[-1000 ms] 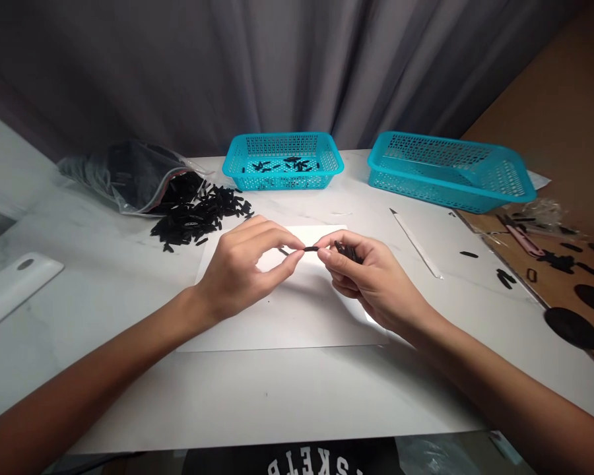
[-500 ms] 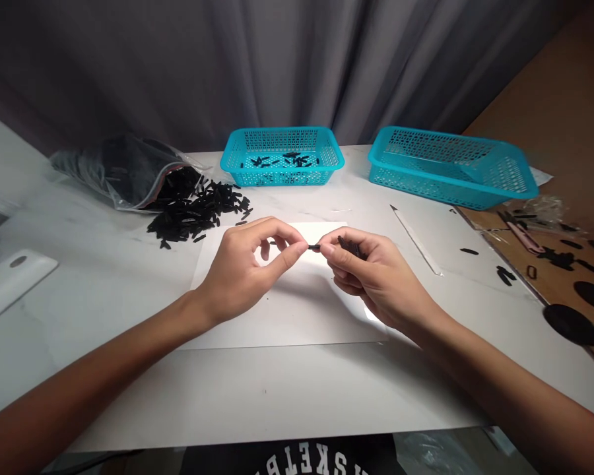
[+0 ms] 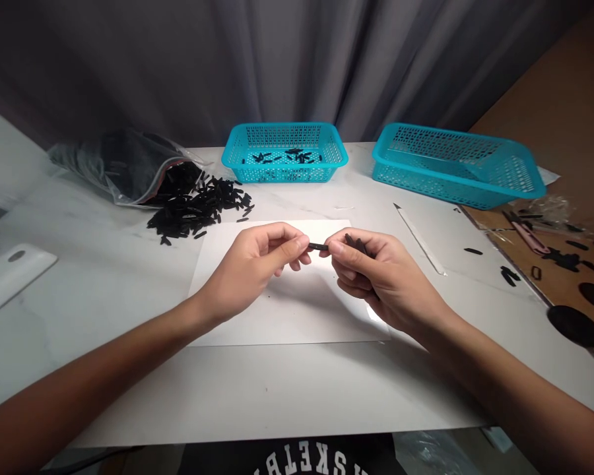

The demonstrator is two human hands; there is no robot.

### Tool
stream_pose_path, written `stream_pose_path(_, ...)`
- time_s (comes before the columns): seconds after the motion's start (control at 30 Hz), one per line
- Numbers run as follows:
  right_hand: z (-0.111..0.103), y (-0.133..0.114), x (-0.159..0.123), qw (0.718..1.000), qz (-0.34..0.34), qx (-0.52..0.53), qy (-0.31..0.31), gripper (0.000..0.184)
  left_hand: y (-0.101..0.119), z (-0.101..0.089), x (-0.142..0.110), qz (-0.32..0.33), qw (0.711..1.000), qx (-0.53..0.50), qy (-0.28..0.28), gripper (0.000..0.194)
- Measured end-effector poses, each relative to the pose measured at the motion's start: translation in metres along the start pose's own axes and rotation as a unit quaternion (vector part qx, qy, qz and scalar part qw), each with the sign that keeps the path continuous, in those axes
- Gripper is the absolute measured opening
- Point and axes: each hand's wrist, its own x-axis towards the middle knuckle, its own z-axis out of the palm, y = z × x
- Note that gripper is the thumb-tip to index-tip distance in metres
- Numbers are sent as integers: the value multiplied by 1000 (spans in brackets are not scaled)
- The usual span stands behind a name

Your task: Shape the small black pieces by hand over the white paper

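Between my two hands, a small slim black piece point(image 3: 318, 246) is held level above a white sheet of paper point(image 3: 297, 323). My left hand point(image 3: 262, 264) pinches its left end with thumb and forefinger. At its right end, the thumb and forefinger of my right hand point(image 3: 371, 267) close on it. Several more black pieces point(image 3: 357, 244) are tucked in the right palm, partly hidden by the fingers. Beyond the left hand, a heap of similar black pieces point(image 3: 193, 211) spills from a clear zip bag point(image 3: 129, 165).
A blue basket point(image 3: 287, 176) at the back holds scattered black pieces. Another blue basket point(image 3: 450, 188) stands to its right. A white pen-like tool point(image 3: 420, 239) lies right of the paper. Black discs point(image 3: 575, 326) and a pink-handled cutter point(image 3: 532, 239) lie at far right.
The black piece shows more clearly between my fingertips, with a slightly wider gap between the hands. My left fingers have curled in beneath the thumb. The view has shifted slightly.
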Motion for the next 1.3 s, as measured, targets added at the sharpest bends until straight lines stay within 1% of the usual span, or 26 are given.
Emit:
stream_pose_path(0.13,-1,0,-1,1000,-9,7,-14,25,2,1,-1,-30,999,-26,-9,24)
stream_pose_path(0.2,-2,1,-1,1000,-13,10,-18,24,3,1,-1,-31,999,-31,-12,25)
stream_pose_path(0.43,-1,1,0,999,-12,21,-24,24,4,1,-2,1,1000,-14,8,20)
stream_pose_path(0.67,0,1,0,1000,-10,13,-16,24,0,3,-4,35,999,22,36,16)
stream_pose_path(0.87,-1,2,0,1000,-20,-17,-7,22,-2,4,-4,75,993,63,65,13)
stream_pose_path(0.97,-2,2,0,999,-20,-35,-4,20,-4,5,-4,81,991,79,75,11)
stream_pose_path(1.13,-2,2,0,998,-34,-53,10,18,-5,6,-4,75,992,54,83,8)
stream_pose_path(1.3,-2,2,-1,998,-39,-55,17,18,-3,6,-3,48,995,5,84,7)
